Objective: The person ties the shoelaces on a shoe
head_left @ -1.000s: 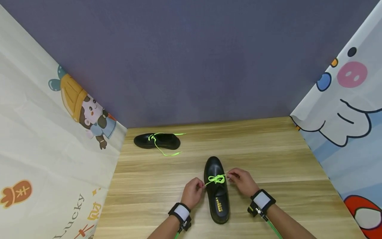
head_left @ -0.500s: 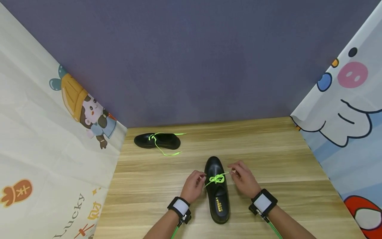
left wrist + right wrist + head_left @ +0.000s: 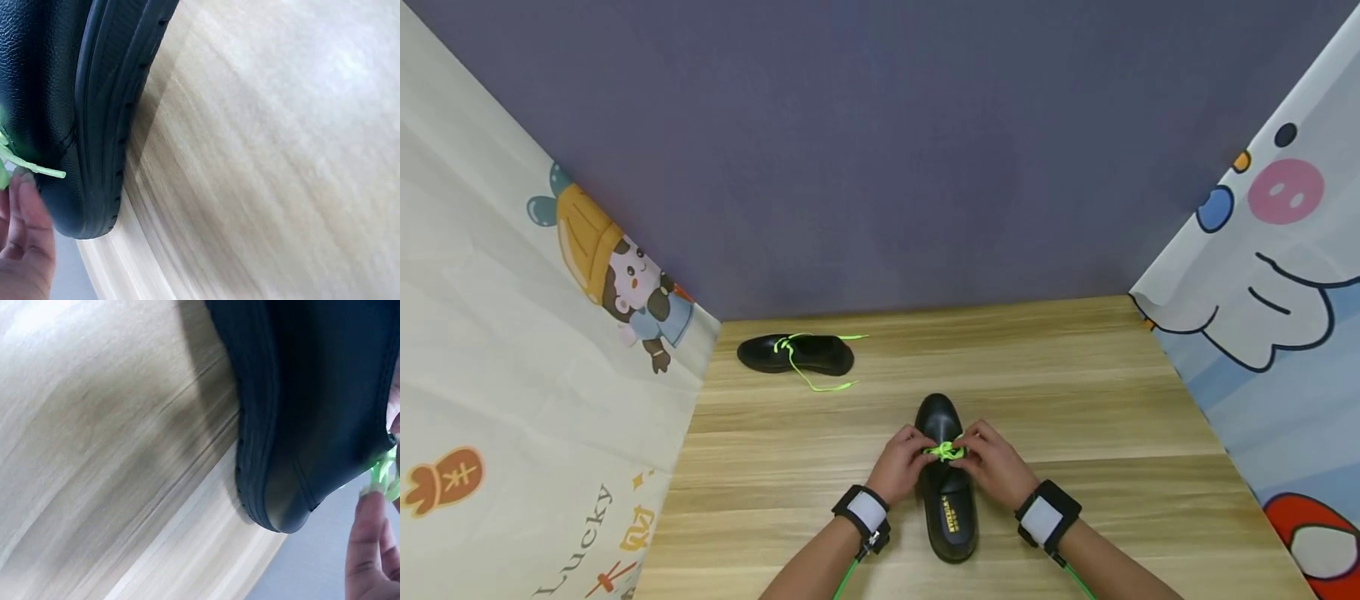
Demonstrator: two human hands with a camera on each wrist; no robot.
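Note:
A black leather dress shoe (image 3: 945, 485) stands upright, toe pointing away, with neon-green shoelaces (image 3: 946, 452) bunched in a bow over its throat. From the left, my left hand (image 3: 901, 465) pinches one side of the bow. My right hand (image 3: 998, 468) pinches the other side from the right. In the left wrist view, a lace tip (image 3: 53, 172) sticks out past the fingertips (image 3: 28, 187) against the shoe's side. Thumb and fingertips (image 3: 372, 503) close on the green lace in the right wrist view. The hands partly cover the knot.
A second black shoe (image 3: 831, 357) lies farther back at the left, its green lace ends (image 3: 820, 387) loose and untied. The wood-grain surface (image 3: 1075, 375) meets a grey-blue wall (image 3: 880, 167) behind. Printed curtains (image 3: 647, 400) hang at both sides.
At first the hands held the lace ends out at each side of the shoe. They released the ends, moved inward and now pinch the bow. The second shoe has not moved.

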